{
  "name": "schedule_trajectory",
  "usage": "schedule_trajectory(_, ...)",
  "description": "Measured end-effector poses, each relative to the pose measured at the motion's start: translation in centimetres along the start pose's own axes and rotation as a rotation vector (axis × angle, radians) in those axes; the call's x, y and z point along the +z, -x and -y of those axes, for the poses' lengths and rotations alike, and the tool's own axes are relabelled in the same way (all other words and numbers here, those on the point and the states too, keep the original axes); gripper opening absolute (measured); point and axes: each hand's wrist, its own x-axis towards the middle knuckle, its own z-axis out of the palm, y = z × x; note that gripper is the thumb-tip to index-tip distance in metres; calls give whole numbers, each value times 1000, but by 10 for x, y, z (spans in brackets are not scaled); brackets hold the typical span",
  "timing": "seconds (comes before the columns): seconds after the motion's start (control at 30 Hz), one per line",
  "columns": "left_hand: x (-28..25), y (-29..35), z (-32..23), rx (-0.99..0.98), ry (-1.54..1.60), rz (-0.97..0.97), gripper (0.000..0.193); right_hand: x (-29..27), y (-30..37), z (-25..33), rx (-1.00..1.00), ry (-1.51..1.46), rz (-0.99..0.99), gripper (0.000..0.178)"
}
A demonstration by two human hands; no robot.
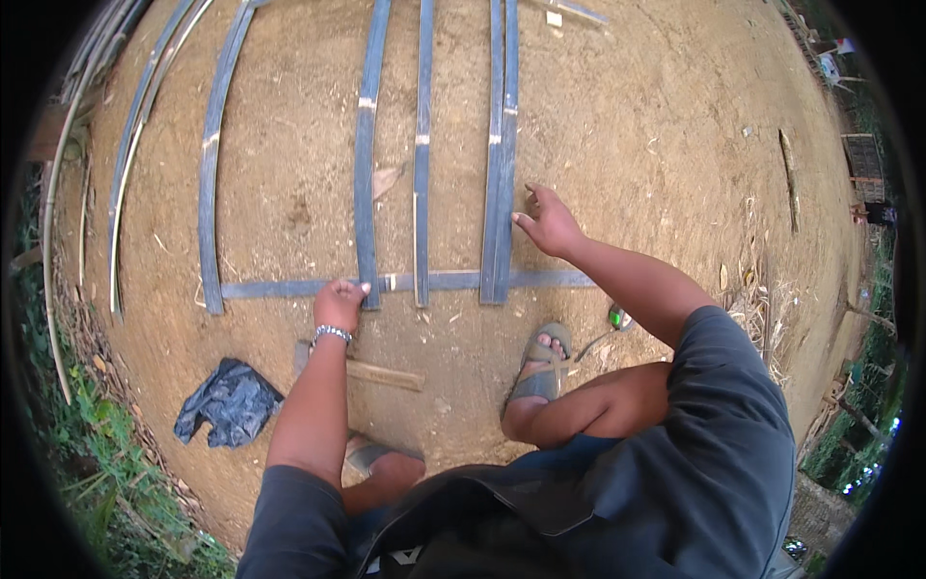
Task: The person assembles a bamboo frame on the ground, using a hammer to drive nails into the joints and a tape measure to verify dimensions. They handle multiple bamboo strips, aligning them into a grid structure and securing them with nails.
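Observation:
Several long, dark grey-blue slats, which look like split bamboo with pale bands at the joints, lie lengthwise on the ground. Their near ends rest across a crosswise slat [439, 281]. My left hand [338, 306] is closed at the near end of one lengthwise slat [364, 207], thumb on its edge, fingers curled beside it. To its right lie a narrower slat [422, 183] and a pair of slats [500, 193] side by side. My right hand [552, 224] hovers just right of that pair, fingers apart and holding nothing. Another slat [209, 183] lies further left.
A crumpled black plastic bag [230, 403] lies left of my left forearm. Near my feet is a wooden piece [386, 374], partly hidden by that forearm. A green tape measure [618, 316] sits by my right foot. Plants [111, 463] edge the bare ground.

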Motion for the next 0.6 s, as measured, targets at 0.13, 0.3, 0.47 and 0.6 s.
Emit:
schedule_trajectory(0.13,3,1,10,-8,25,8,28,-3,-45,13,83,-131,-62,73)
schedule_trajectory(0.3,2,-3,16,-22,-41,-7,31,-8,-81,44,39,-50,-307,72)
schedule_trajectory(0.47,0,-1,10,-2,-53,-4,31,-4,-123,63,117,-99,-505,64)
schedule_trajectory(0.6,2,0,10,25,-24,-15,31,-4,-145,71,238,-209,-571,59)
